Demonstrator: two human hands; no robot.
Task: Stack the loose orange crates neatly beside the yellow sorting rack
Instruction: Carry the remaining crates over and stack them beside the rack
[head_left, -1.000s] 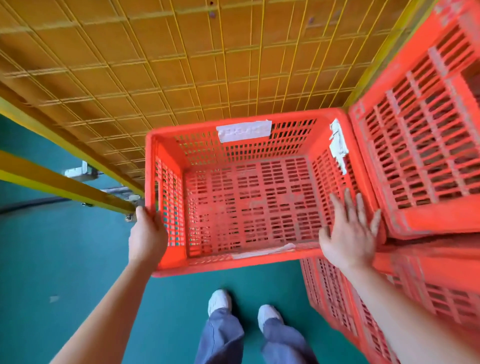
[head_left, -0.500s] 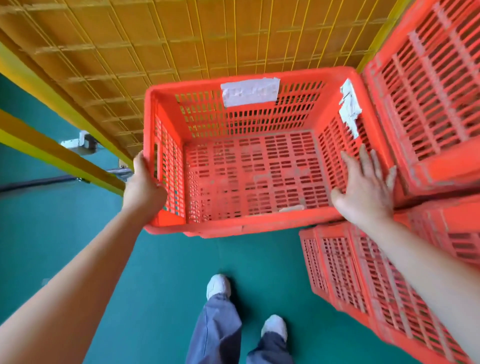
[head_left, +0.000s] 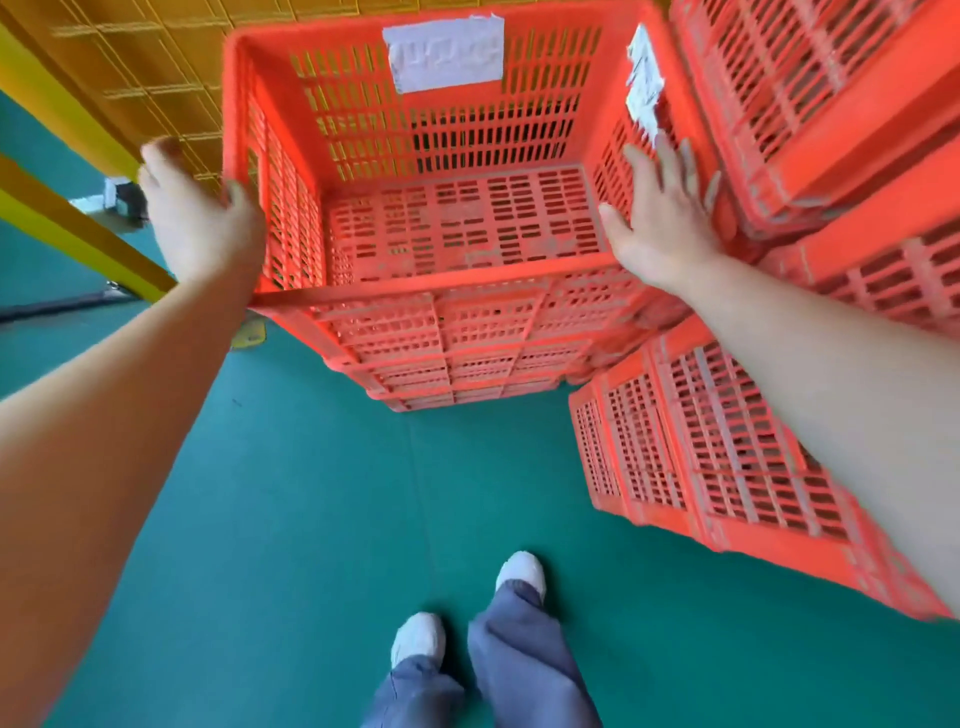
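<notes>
Your front crate (head_left: 457, 234) is bright orange, slotted in rows on its walls and base, with a white label (head_left: 447, 52) on the far wall. The stacked crates (head_left: 727, 467) at your right show the same orange slotting. The rack (head_left: 130, 67) is a yellow wire grid, the floor (head_left: 311, 519) teal green, your trousers (head_left: 524, 670) grey-blue, your shoes (head_left: 522, 569) white.

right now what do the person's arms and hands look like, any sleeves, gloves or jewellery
The left forearm and right forearm are bare to the frame edges, no sleeves in view. The left hand and right hand wear no gloves; no watch, ring or wristband shows, though motion blur softens the fingers. Lower down: blue-grey trousers and white shoes.
</notes>
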